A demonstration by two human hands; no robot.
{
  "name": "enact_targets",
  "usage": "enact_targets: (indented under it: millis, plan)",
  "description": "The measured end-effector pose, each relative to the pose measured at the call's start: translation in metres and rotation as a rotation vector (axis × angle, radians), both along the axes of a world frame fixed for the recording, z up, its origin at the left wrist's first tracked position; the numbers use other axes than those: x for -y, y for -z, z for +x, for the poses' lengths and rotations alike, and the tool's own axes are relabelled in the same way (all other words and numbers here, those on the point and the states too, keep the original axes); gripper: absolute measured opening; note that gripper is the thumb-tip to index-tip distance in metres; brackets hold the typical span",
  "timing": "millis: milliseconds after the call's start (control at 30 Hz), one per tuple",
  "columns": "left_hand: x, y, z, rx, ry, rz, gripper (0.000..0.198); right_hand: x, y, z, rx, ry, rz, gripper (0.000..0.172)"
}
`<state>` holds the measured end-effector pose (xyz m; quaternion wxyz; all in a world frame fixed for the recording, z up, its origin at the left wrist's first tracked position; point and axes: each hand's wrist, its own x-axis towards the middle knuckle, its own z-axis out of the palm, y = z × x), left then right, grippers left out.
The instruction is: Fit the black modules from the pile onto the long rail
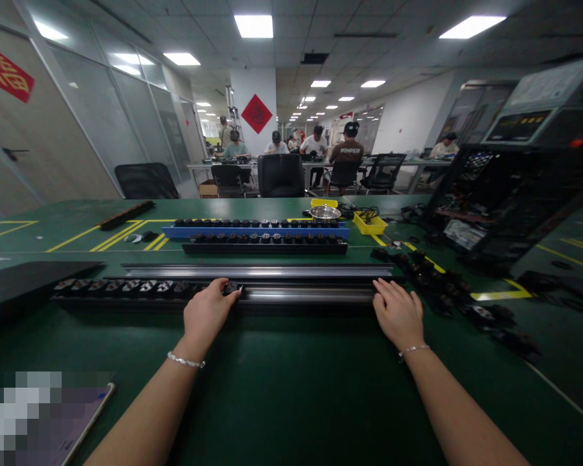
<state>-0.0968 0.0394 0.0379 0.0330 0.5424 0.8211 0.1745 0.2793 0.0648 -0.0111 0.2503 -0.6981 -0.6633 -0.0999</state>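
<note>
the left hand (205, 314) pinches a black piece (232, 287); the right hand (398, 312) rests at the rail (306, 296), grip unclear. best slide the piece squarely, unforced.

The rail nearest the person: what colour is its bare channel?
The channel is silvery grey, best seen in the head view.

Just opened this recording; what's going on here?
A person's left hand touches a small black block on a long black rail with a shiny metal channel; the right hand is at that rail's right end. A row of glossy-topped black blocks sits along its left part. Behind lie another long shiny metal rail, then a straight black rail and a straight blue rail, both bearing rows of dark blocks.
</note>
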Motion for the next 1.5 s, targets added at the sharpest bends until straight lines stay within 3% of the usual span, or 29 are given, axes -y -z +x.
enact_targets:
  millis: [833, 1500]
  plan:
    - [-0.005, 0.015, 0.006, 0.193, 0.074, 0.116, 0.042, 0.001, -0.001, -0.001, 0.022, 0.005, 0.001, 0.047]
    - [-0.005, 0.013, 0.012, 0.193, 0.107, 0.107, 0.036, 0.003, -0.001, -0.002, 0.024, 0.004, -0.015, 0.050]
